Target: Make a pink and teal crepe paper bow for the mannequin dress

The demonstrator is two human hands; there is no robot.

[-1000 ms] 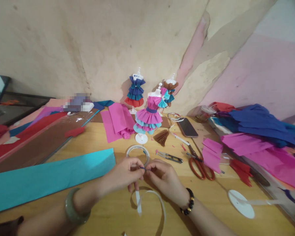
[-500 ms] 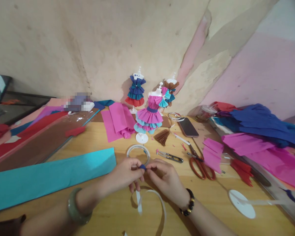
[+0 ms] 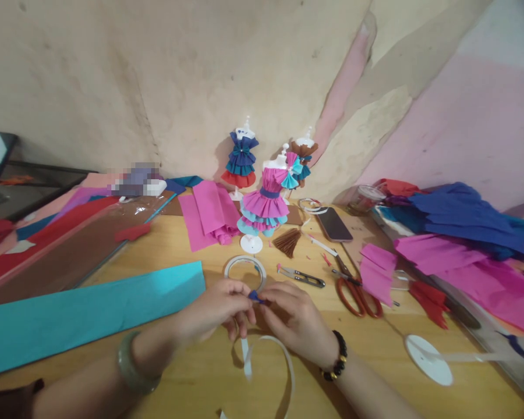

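Note:
Between my two hands is a small dark blue piece of crepe paper (image 3: 256,297), pinched at both ends. My left hand (image 3: 227,308), with a jade bangle at the wrist, closes thumb and forefinger on its left end. The fingertips of my right hand (image 3: 290,314) hold its right end; a dark beaded bracelet circles that wrist. A strip of white tape (image 3: 246,358) hangs below my left fingers and curls over the table. Just beyond the hands lies a roll of tape (image 3: 227,269). A miniature dress form in a pink and turquoise ruffled dress (image 3: 271,203) stands behind it.
Turquoise paper (image 3: 91,314) lies at left, pink sheets (image 3: 209,215) farther back. To the right are thread snips (image 3: 303,276), scissors (image 3: 353,297), a phone (image 3: 335,224) and a white disc stand (image 3: 428,361). Heaped blue paper (image 3: 467,215) fills the far right. Two more dress forms stand against the wall.
More of the blue paper shows between my fingertips, and its shape has turned a little. Both hands stay in nearly the same place, still pinching it.

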